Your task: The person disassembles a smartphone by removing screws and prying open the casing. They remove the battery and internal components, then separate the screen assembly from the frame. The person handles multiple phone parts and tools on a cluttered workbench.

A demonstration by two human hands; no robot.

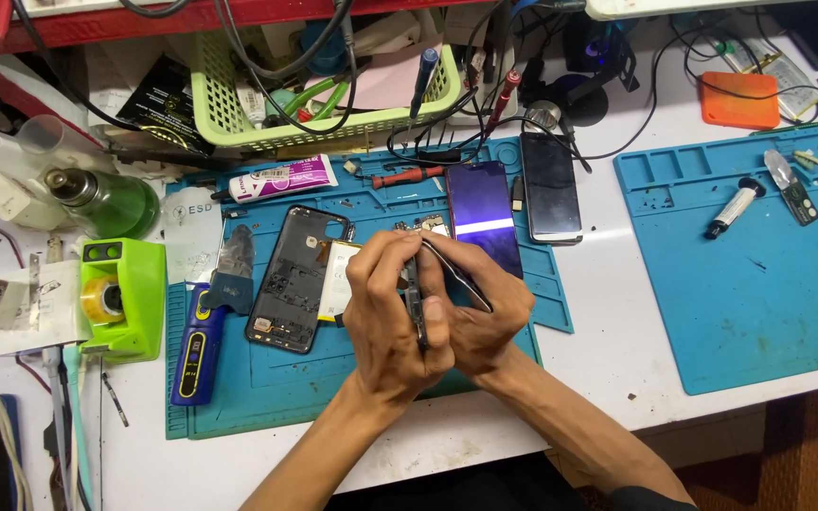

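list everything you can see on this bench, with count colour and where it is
work mat: 1, blue, centre of white table
second mat: 1, blue, right
phone back shell: 1, black, on centre mat, left of the hands
phone screen: 1, purple, on centre mat, above the hands
dark phone: 1, black, between the mats
tube: 1, white and purple, top of centre mat
basket: 1, pale green, behind centre mat
tape dispenser: 1, bright green, far left
blue tool: 1, left edge of centre mat
orange case: 1, top right
tweezers: 1, metal, in right hand
left hand: grips a small dark part
right hand: holds tweezers
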